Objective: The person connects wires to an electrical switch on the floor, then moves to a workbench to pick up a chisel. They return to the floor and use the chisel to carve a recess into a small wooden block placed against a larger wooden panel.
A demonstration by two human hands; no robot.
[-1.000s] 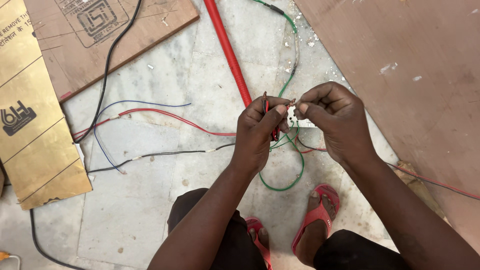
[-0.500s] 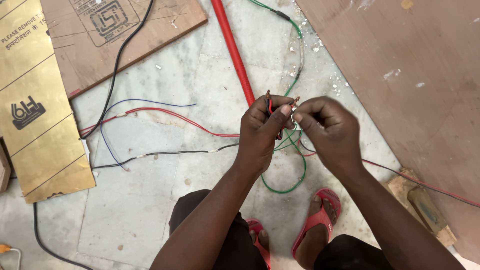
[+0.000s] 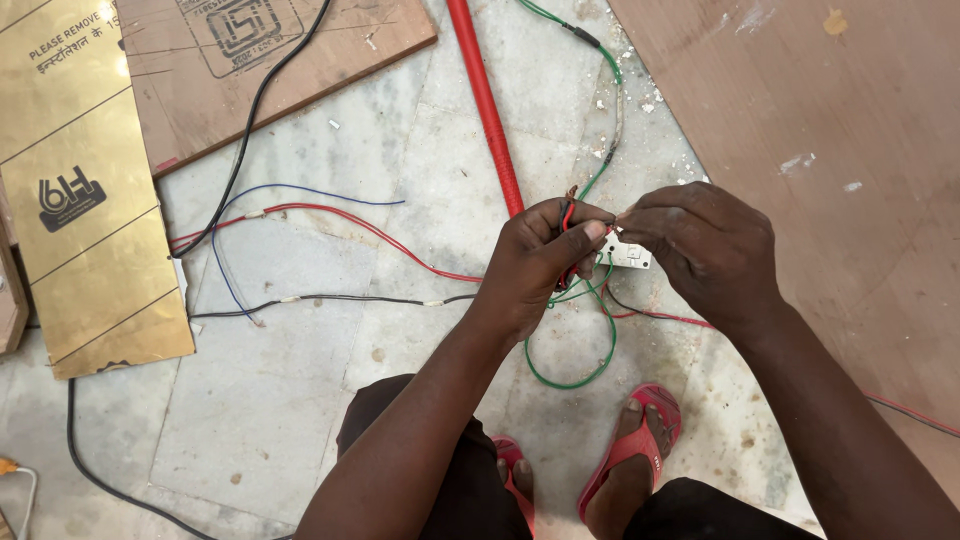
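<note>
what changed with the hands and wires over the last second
Little changed. The left hand still pinches the red wire and the right hand still holds the small white switch part; the fingers only shifted slightly. The view drifted, so the floor things sit a bit differently in frame. The green wire loop and red pipe stayed put.

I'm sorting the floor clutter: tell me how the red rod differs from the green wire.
The red rod is thick, straight and rigid, lying alone on the floor; the green wire is thin and limp, curling into a loop below the hands. The rod is untouched; the wire runs up to the left hand. Both run off the top edge.
</note>
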